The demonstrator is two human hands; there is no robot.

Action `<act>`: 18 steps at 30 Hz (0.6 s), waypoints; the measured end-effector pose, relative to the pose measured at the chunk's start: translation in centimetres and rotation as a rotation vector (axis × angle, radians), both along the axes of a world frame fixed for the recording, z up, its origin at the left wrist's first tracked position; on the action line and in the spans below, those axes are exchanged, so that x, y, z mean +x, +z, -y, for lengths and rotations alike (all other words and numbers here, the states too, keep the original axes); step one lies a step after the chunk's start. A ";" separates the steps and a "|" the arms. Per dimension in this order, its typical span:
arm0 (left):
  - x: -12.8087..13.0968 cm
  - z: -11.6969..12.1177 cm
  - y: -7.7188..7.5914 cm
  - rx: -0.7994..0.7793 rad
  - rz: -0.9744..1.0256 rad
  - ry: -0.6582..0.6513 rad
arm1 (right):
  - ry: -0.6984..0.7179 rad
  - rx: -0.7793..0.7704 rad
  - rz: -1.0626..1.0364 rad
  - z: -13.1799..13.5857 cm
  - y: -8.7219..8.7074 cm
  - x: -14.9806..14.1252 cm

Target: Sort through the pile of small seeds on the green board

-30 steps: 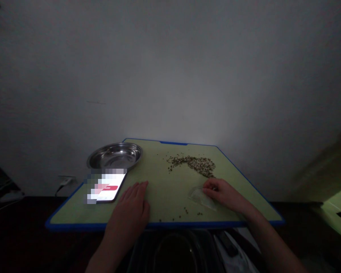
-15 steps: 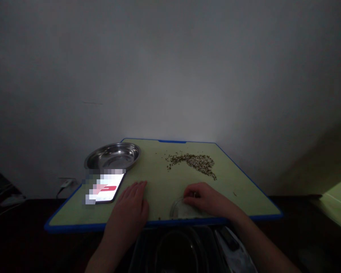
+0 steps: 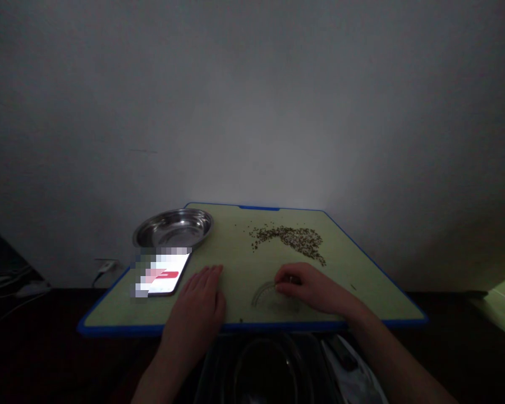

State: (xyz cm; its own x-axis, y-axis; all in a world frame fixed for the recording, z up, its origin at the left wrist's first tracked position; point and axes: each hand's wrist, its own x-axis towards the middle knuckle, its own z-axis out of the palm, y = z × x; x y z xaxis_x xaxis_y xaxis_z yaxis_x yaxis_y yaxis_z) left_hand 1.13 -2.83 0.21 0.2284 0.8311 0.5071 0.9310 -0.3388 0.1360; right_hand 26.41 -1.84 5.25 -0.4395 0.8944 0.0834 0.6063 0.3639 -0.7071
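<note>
My right hand (image 3: 307, 286) is over the near part of the table, thumb and fingers pinched at the right side of the curved rim of a clear protractor (image 3: 264, 296). The protractor's arc shows to the left of the fingertips; the hand covers its right part. My left hand (image 3: 200, 297) lies flat near the front edge, fingers stretched out together, holding nothing. Beyond both hands, many small brown seeds (image 3: 303, 241) are spread in a loose band. To the left of my left hand lies a phone (image 3: 168, 275) with its screen lit, partly blurred out.
A shallow steel basin (image 3: 172, 227) stands at the table's far left, behind the phone. The pale table (image 3: 231, 247) has a blue edge and reaches the grey wall (image 3: 252, 112). A small dark bit (image 3: 353, 287) lies to the right. A plug with a cable (image 3: 105, 266) is at the left.
The view has shifted slightly. My right hand and the protractor have moved a little away from the table's front edge. My left hand stays flat in place.
</note>
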 end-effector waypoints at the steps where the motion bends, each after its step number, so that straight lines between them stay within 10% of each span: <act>1: 0.0 0.0 0.0 0.003 0.007 -0.003 | -0.008 0.030 -0.004 -0.1 0.1 -0.3; 18: 0.2 0.3 0.1 -0.044 0.040 0.014 | 0.109 -0.019 0.025 -0.4 -0.1 -2.3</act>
State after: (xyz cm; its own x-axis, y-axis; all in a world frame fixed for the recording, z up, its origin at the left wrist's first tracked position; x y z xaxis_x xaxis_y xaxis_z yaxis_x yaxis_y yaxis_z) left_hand 1.29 -3.13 0.27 0.1964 0.8559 0.4784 0.9292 -0.3182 0.1878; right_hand 24.08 -1.47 5.13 -0.5363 0.8423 0.0547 0.5811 0.4154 -0.6999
